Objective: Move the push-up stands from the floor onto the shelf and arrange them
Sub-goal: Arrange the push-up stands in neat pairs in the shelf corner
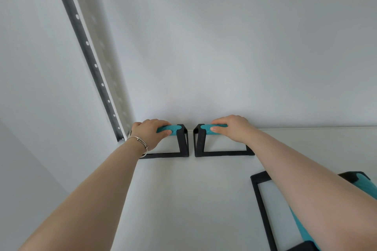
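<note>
Two black push-up stands with teal grips stand side by side at the back of the white shelf (183, 199), against the wall. My left hand (150, 130) is closed around the teal grip of the left stand (182, 140). My right hand (234, 128) is closed around the teal grip of the right stand (201, 142). A narrow gap separates the two stands. A third stand (263, 206) of the same kind rests on the shelf at the lower right, partly hidden under my right forearm.
A dark perforated shelf upright (87, 51) runs up the left corner beside the left stand. The white back wall (224, 47) rises right behind both stands. A silver bracelet (142, 144) circles my left wrist.
</note>
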